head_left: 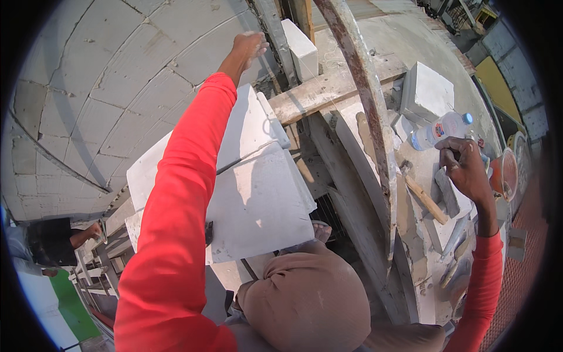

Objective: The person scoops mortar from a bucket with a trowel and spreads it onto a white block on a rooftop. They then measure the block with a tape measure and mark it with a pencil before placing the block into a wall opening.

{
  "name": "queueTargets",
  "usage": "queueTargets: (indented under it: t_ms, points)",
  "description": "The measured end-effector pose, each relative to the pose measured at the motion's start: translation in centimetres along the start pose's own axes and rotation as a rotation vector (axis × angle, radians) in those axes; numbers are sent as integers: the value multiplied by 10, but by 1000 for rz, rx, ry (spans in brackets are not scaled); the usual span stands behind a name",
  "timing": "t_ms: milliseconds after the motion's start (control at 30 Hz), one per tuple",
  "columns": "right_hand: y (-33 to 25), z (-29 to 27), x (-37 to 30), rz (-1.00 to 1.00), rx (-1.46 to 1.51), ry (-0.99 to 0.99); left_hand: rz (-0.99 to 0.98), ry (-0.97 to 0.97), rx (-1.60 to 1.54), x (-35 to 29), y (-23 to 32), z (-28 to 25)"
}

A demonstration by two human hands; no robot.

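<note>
My left hand (249,49) reaches out at the top, beside a grey upright post (274,41) and the light block wall (135,64). Its dusty fingers are loosely bent and a little apart, with nothing visible in them. My right hand (467,168) is raised at the right, just below a clear plastic bottle (444,129) with a blue cap. The fingers there are curled in; whatever they may hold is hidden. A hammer (425,198) with a wooden handle lies left of this hand. White blocks (261,205) are stacked beneath my left arm.
A rusty curved metal bar (366,88) crosses in front of a wooden beam (334,88). White blocks (428,91) stand at the upper right, and an orange bucket (504,173) sits at the right. Below left, another person's hand (91,232) shows near wooden scaffolding (94,273). Gaps open between planks.
</note>
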State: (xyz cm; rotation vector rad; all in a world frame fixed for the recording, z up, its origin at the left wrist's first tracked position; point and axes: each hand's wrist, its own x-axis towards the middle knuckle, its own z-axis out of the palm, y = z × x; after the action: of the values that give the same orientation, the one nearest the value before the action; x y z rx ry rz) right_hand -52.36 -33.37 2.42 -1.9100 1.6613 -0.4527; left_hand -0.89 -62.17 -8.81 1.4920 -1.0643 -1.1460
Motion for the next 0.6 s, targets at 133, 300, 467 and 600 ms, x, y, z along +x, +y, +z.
queueTargets:
  t_ms: [133,300,467,600]
  points:
    - [-50,38,130,-138,253,-104,-50,-25,-87,27,-18,14]
    - [-114,110,261,-75,271,-135,18,22,-57,36,-21,18]
    - [-148,145,304,-127,306,-238,157,-114,373,50,-15,7]
    - [-155,153,308,-124,277,-293,138,-31,217,53,-21,11]
